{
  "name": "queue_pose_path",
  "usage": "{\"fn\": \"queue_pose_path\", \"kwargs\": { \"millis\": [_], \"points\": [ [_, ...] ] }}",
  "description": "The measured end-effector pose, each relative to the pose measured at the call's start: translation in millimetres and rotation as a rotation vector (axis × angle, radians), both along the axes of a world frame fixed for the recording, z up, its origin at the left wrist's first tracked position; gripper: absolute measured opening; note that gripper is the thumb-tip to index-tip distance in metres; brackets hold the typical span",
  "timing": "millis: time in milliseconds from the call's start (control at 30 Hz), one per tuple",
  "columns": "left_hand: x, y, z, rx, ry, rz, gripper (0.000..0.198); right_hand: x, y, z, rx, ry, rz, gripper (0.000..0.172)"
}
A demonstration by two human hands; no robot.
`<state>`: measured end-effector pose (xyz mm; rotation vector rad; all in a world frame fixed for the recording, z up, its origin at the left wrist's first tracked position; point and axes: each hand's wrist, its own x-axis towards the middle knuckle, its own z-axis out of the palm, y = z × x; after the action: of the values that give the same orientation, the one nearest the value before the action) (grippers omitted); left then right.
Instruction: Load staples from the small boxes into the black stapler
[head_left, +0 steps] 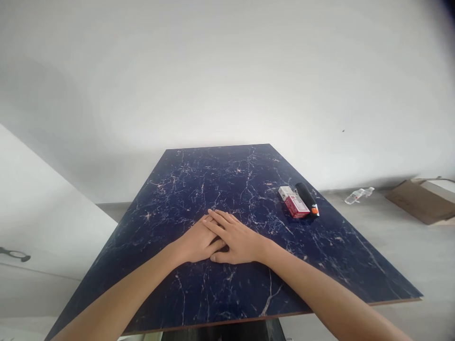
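Note:
My left hand [194, 242] lies flat on the dark blue marble-patterned table [213, 184], fingers stretched out. My right hand [237, 239] rests flat on top of it, fingers extended and overlapping the left fingers. Neither hand holds anything. A red and white small box [293, 201] lies to the right of the hands, well apart from them. A black lighter-like object with an orange tip [307, 198] lies right beside the box.
A white wall stands behind the table. On the floor to the right lie a clear plastic bottle [359, 194] and a flattened cardboard box [423, 200]. A white cabinet with a dark handle [16, 255] stands at the left.

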<state>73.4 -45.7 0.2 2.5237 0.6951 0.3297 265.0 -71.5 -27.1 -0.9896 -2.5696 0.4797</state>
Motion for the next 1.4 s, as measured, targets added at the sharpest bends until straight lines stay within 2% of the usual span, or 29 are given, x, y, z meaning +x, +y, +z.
{"fn": "queue_pose_path", "kwargs": {
  "millis": [400,633,867,1000,1100,1400],
  "points": [
    [0.3,0.7,-4.2,0.021,0.0,0.007,0.042,-1.1,4.3,-1.3,0.033,0.021,-0.017,0.095],
    [-1.1,1.3,-6.5,0.06,-0.004,0.003,0.043,3.4,7.1,2.9,-0.02,0.024,0.012,0.099],
    [-6.4,6.0,-19.2,0.17,0.042,-0.007,0.041,13.9,13.4,3.7,0.046,0.175,0.02,0.079],
    [-7.4,9.3,-25.3,0.248,0.001,0.09,0.037,20.4,15.5,2.3,0.081,0.175,-0.02,0.069],
    [-7.1,11.0,-27.5,0.287,-0.047,0.161,0.033,25.4,17.4,1.8,0.076,0.181,-0.068,0.07],
    [-6.1,12.5,-30.6,0.296,-0.021,0.18,0.033,28.4,21.3,-1.0,0.047,0.158,-0.104,0.068]
  ]
}}
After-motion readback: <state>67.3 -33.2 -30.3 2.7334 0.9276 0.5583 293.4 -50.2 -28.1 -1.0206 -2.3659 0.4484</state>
